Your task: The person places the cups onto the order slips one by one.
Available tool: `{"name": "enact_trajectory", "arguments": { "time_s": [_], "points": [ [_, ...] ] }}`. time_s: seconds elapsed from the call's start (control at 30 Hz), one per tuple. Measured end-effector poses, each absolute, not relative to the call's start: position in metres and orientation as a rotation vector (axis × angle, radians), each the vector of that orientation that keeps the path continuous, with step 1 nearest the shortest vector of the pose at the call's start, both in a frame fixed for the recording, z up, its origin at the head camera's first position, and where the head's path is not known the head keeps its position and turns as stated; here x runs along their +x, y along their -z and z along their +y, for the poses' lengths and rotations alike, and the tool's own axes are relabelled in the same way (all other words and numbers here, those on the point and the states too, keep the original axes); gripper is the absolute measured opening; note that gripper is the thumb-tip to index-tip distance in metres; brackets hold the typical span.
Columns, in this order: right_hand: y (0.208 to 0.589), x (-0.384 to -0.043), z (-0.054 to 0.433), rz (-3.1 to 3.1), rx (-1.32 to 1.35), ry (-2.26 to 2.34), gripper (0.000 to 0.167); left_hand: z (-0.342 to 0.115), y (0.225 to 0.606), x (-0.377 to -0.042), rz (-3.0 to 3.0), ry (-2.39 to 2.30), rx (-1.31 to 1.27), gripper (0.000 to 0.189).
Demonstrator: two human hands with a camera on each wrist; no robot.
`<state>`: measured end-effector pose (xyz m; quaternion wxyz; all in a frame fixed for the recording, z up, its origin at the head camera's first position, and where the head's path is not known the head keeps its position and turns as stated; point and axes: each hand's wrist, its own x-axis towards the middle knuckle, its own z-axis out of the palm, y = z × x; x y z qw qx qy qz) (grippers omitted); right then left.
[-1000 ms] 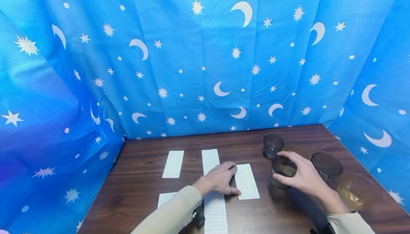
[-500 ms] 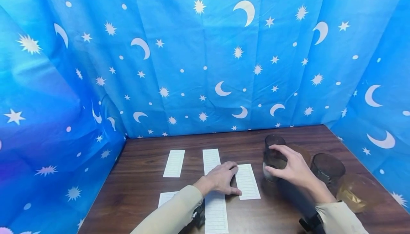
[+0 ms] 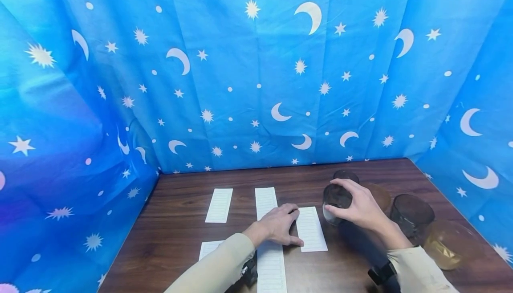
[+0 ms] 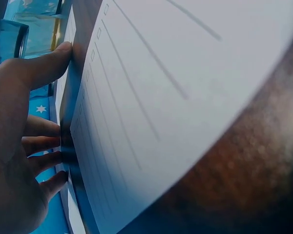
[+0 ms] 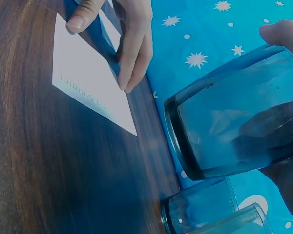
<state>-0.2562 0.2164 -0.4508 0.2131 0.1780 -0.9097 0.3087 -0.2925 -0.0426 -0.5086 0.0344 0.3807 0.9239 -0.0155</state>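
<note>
My right hand (image 3: 362, 208) grips a dark see-through drinking glass (image 3: 336, 197) between thumb and fingers, to the right of a white lined paper slip (image 3: 312, 230). In the right wrist view the glass (image 5: 219, 117) is tilted, with its thick base above the tabletop. My left hand (image 3: 278, 225) spreads over the slip's left side, thumb and fingertips at its edge. Below the left wrist, a lined sheet with small checkboxes (image 4: 136, 87) fills much of the left wrist view.
Another dark glass (image 3: 346, 176) stands behind the held one. To the right are an amber glass (image 3: 378, 195), a wider dark glass (image 3: 412, 215) and an amber one (image 3: 450, 248). More paper slips (image 3: 219, 206) lie left on the wooden table (image 3: 176, 230); a starry blue curtain (image 3: 240, 61) surrounds it.
My right hand has carried the glass up and to the left, away from the other glasses toward the paper slip. The left hand has stayed in place.
</note>
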Motion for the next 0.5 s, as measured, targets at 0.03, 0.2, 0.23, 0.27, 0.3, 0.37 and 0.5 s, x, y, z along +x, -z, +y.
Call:
{"name": "enact_trajectory", "arguments": {
  "time_s": [0.03, 0.2, 0.23, 0.27, 0.3, 0.37, 0.5],
  "points": [
    [0.451, -0.257, 0.216, -2.52, 0.498, -0.86, 0.065, -0.043, 0.509, -0.292, 2.842, 0.046, 1.17, 0.094],
    [0.452, -0.261, 0.213, -2.505, 0.518, -0.863, 0.065, -0.042, 0.509, -0.293, 2.848, 0.043, 1.172, 0.093],
    [0.452, -0.262, 0.212, -2.506, 0.518, -0.865, 0.065, -0.042, 0.509, -0.293, 2.849, 0.043, 1.173, 0.093],
    [0.453, -0.262, 0.211, -2.507, 0.518, -0.865, 0.065, -0.042, 0.509, -0.293, 2.848, 0.042, 1.174, 0.093],
    [0.453, -0.263, 0.21, -2.507, 0.517, -0.865, 0.065, -0.042, 0.51, -0.293, 2.847, 0.043, 1.174, 0.093],
    [0.455, -0.265, 0.208, -2.506, 0.52, -0.865, 0.065, -0.042, 0.51, -0.293, 2.847, 0.038, 1.175, 0.093],
    [0.456, -0.267, 0.205, -2.498, 0.542, -0.86, 0.066, -0.042, 0.509, -0.293, 2.846, 0.039, 1.175, 0.093]
  ]
}}
